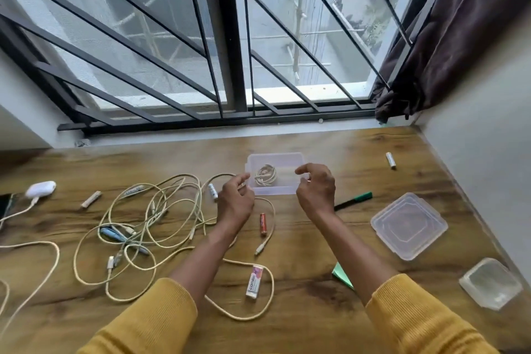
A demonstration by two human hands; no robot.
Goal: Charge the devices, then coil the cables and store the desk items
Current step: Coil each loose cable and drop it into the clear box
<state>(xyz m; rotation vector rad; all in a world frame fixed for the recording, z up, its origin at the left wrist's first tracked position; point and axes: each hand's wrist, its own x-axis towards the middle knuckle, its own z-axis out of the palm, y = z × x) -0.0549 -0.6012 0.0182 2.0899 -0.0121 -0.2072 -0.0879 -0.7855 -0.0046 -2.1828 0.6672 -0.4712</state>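
Over clear box [287,190] w/ coiled cable [265,176]: left hand [235,201] + right hand [316,188] loosely curled, holding nothing

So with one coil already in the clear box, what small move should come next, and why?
Probably the left hand should drop to the tangled cables and pick out one to coil: the clear box holds only one coiled cable, and neither hand grips anything, right hand included.

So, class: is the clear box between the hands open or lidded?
Open: the clear box has no lid, one coiled cable inside.

Dark device [5,204] cut by left edge, green paper [342,274] half behind forearm
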